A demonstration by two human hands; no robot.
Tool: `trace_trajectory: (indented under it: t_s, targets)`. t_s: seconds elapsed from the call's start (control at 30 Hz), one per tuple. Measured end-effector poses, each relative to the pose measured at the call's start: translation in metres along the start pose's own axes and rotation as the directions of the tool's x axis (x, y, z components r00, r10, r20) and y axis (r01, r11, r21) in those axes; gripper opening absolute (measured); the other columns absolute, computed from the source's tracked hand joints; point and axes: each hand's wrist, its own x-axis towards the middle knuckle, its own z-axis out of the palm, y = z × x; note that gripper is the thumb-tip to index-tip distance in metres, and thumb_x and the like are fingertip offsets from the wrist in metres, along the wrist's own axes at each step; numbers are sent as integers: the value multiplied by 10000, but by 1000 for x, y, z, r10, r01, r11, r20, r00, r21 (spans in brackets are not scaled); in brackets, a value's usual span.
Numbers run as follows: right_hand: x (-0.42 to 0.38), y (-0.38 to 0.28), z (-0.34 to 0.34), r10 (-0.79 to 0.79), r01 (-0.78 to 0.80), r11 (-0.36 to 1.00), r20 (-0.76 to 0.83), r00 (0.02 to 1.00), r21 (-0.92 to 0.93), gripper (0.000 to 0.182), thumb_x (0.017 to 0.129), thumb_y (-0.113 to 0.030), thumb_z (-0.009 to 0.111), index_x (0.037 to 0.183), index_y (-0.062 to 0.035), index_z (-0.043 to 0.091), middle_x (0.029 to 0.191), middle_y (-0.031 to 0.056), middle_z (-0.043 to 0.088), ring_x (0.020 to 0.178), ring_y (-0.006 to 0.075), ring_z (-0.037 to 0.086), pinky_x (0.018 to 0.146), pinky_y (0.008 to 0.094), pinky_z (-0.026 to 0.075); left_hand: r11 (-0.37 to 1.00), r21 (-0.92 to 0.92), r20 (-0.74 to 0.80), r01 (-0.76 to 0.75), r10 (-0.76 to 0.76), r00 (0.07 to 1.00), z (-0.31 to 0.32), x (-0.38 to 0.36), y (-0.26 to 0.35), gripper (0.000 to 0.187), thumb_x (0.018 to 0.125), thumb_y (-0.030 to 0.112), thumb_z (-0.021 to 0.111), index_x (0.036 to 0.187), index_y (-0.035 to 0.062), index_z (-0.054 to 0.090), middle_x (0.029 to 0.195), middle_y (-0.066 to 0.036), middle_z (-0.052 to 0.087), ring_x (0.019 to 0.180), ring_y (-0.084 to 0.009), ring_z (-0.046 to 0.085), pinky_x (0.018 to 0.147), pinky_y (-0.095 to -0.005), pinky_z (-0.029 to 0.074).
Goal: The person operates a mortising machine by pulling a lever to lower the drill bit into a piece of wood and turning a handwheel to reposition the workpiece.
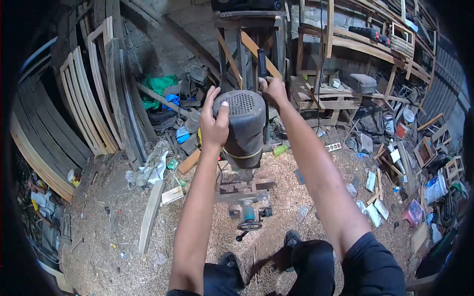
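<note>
A grey cylindrical motor housing [242, 126] with a perforated top stands upright in front of me. My left hand [215, 121] lies against its left side, fingers stretched and thumb near the top rim. On the far right side of the housing, my right hand [274, 91] is closed around a lever with a black handle [262, 61]; the handle's upper part sticks up above the fist. Below the motor, a machine table with clamping parts [242, 196] is partly hidden by it. A handwheel [249, 226] with a black knob sits at the front, nearest my feet.
Curved wooden pieces [89, 106] lean at the left wall. A long board [151, 217] lies on the shavings-covered floor [118, 237]. A wooden workbench [335, 101] stands behind at right, beside buckets [402, 129] and scrap. A pink container [414, 213] is at far right.
</note>
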Motion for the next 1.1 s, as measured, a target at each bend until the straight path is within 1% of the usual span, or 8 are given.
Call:
trace_trajectory:
  t_s: [0.13,0.23,0.3,0.37,0.53,0.67,0.97,1.1]
  targets:
    - [24,32,13,-44,49,994,48,998,-100,401,928,-431,634,1045,-60,727,979,269,690,953,459,652,840,511,515,985,-64,63,159,-155,986,-2,-2,8,448,968,235,511,1317,-42,556,1346,-244,577,1278,-336,530,1089,-398,375]
    - [42,102,70,441,-584,643,383,811,496,425,932,-423,625,1094,-38,703,977,272,694,957,455,655,828,492,516,990,79,-16,113,-112,994,-11,-22,16,468,1009,287,475,1344,-35,534,1360,-247,564,1290,-352,517,1098,-387,362]
    - [-60,56,-3,20,-15,999,176,984,-30,429,937,-381,617,1109,8,674,971,281,694,949,442,664,816,473,513,979,131,-67,155,-147,987,-24,-57,21,507,1035,336,451,1388,-27,485,1380,-239,547,1306,-358,501,1105,-385,350]
    - [-130,69,-8,96,-96,995,-11,995,26,399,934,-320,617,1115,33,658,980,286,693,929,428,671,812,460,514,980,121,-113,159,-146,983,-38,-114,2,495,1037,331,450,1366,-36,503,1348,-253,563,1277,-371,522,1090,-399,367]
    - [-351,102,7,281,-292,956,189,941,36,491,873,-274,673,1218,58,565,1126,296,638,1084,428,631,913,446,505,618,327,-61,714,-741,669,-66,-313,-35,583,1035,405,394,1259,-111,551,1254,-345,578,1208,-473,536,1040,-465,407]
    - [-470,88,34,365,-184,922,602,711,-341,814,851,-221,681,1479,52,240,1401,363,434,1221,486,533,1048,474,448,260,607,59,751,-957,283,-51,-395,-69,657,1014,488,319,1279,-47,593,1243,-330,600,1198,-478,548,1033,-493,403]
    - [-506,120,53,111,18,988,781,614,-154,600,914,-81,525,1462,7,296,1345,348,484,1172,493,544,984,506,473,559,430,22,708,-791,611,-46,-521,-87,292,913,241,609,1075,21,713,1004,-236,704,951,-399,681,858,-426,531]
    - [-506,102,48,195,-47,975,728,657,-219,486,928,-94,528,1381,15,387,1237,331,559,1110,486,578,933,521,486,365,595,-22,716,-884,468,-38,-501,-89,304,876,245,608,1015,3,730,986,-261,703,972,-398,685,875,-429,526]
